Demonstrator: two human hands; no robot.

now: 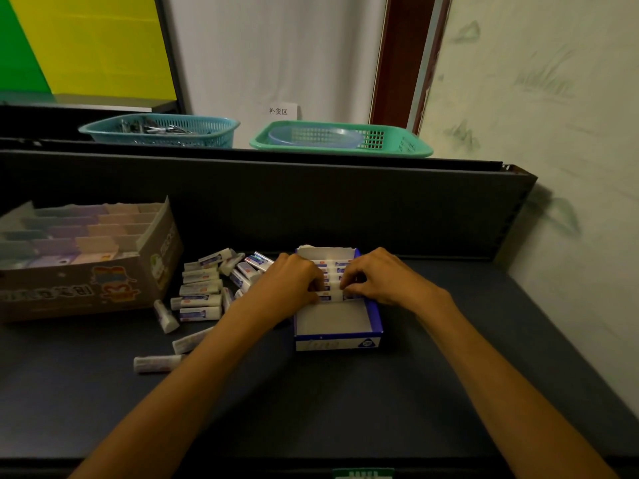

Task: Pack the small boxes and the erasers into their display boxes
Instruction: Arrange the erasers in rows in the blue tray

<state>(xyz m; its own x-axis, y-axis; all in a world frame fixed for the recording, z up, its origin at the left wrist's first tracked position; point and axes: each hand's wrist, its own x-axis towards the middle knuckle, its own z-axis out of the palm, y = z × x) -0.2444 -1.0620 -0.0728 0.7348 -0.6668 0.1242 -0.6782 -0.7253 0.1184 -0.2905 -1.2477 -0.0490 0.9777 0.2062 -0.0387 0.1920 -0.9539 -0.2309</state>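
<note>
Looking down from the head camera, I see the dark shelf point(432, 392) filling most of the view, with a raised dark back panel point(311, 202) behind it. On top of that panel sit two plastic baskets: a teal basket point(159, 131) on the left holding metal bits I cannot make out, and a green basket point(340, 140) on the right with a bluish bowl point(311, 136) inside.

At the left edge of the shelf stands one big cardboard display box point(103, 288), its top open, packed with rows of small pastel boxes point(79, 233); I count about five rows, though the left end runs out of view.

Near the middle stands one blue-and-white display box point(375, 323). Its far half holds a stack of erasers point(333, 267), roughly five rows showing between my hands; its near half is bare white card.

Between the two boxes lies a loose heap of erasers point(204, 292) in white and blue sleeves, something like fifteen to twenty, too jumbled for an exact count. Three of them lie apart nearer me.

Both hands are close together inside the blue box. The left hand point(294, 281) and the right hand point(377, 276) each curl their fingers onto the nearest row of packed erasers, pinching it from either end.
</note>
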